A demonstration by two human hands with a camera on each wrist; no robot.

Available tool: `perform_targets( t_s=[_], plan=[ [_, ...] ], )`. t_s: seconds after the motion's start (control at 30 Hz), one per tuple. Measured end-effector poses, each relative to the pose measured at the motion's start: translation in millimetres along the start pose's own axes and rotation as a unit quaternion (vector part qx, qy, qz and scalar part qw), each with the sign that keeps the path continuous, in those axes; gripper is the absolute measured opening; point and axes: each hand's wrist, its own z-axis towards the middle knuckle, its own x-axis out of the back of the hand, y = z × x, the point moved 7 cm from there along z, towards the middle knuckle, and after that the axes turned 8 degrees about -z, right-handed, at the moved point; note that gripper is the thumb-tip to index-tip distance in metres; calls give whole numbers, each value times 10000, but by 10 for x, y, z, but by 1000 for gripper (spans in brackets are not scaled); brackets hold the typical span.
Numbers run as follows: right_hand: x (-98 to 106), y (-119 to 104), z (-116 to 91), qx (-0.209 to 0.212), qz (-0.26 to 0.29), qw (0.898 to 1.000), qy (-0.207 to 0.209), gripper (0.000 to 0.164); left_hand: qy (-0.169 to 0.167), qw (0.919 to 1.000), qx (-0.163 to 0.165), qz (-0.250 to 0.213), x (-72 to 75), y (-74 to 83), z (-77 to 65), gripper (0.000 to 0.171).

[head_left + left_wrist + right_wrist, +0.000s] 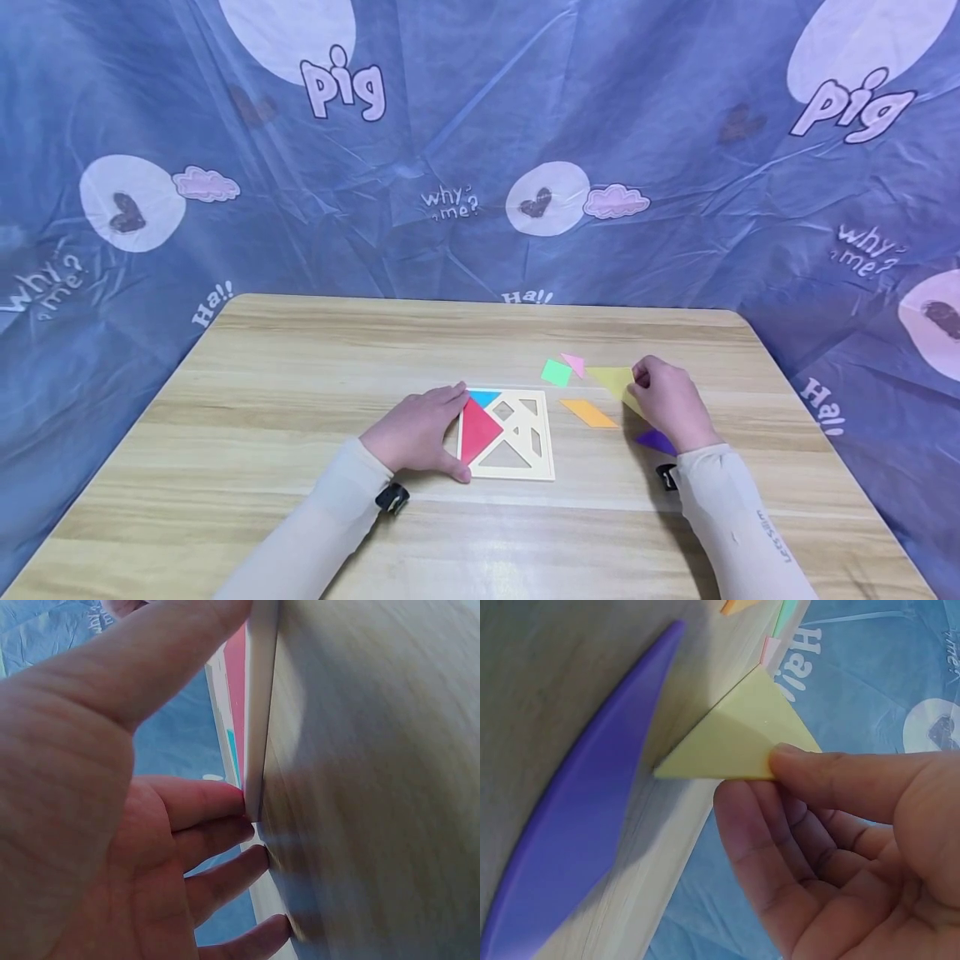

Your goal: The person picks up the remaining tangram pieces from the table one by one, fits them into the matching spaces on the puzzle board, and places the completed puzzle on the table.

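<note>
A cream tangram tray [550, 442] lies on the table, with a red triangle [477, 431] and a blue triangle [482, 397] in its recesses. My left hand [422, 429] holds the tray by its left side, thumb at the near corner and fingers at the far corner. In the left wrist view the index fingertip touches the tray's edge [259, 712]. My right hand [670, 400] pinches a yellow triangle [735, 731] between thumb and index finger, its piece tilted up from the table. Beside that hand lies a purple triangle [585, 802], partly hidden in the head view.
An orange parallelogram [590, 413] lies right of the tray. Behind it are a green square [557, 372] and a small pink triangle [575, 364]. The wooden table [337, 350] ends at a blue printed cloth [450, 125].
</note>
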Motion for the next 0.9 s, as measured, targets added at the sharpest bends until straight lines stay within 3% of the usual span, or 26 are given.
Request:
perform_targets(
  t_s=[0.17, 0.63, 0.9],
  plan=[
    [53, -27, 3, 137, -37, 9994, 301, 6, 9, 10000, -8, 17, 4, 0, 1, 115],
    [151, -102, -30, 268, 38, 9937, 1086, 15, 3, 10000, 3, 4, -8, 20, -13, 115],
    [136, -180, -41, 385, 369, 9909, 1232, 16, 18, 10000, 12, 56, -14, 30, -17, 115]
  ],
)
